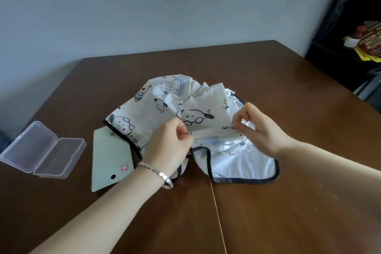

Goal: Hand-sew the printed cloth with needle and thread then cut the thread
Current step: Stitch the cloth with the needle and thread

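One broad brown counter (pixel 288 88) carries everything. The printed cloth (pixel 156 109) lies bunched at its middle, square in front of the person, likely so both hands reach the seam without stretching. The cloth's dark-bound edge curls toward the near side, and a white fold is raised between the hands, which looks like the stretch being worked.

A clear plastic box (pixel 41 150) sits well apart at the left, lid open flat, probably the sewing case left within reach. A pale card (pixel 109 161) lies between the box and the cloth, its far corner tucked under the cloth's bound edge.

The left hand (pixel 171 146) comes in from the near left, back of the hand up and fingers curled. Its fingertips (pixel 182 132) pinch the raised fold at its left end. The right hand (pixel 257 128) reaches in from the right, also curled, with thumb and forefinger nipping the same fold at its other end. Together they draw that strip taut, which I judge steadies it for a stitch.

A bead bracelet (pixel 160 174) rings the left wrist. Needle and thread are too fine to make out, so I cannot tell which hand has them, nor how far the sewing has got.
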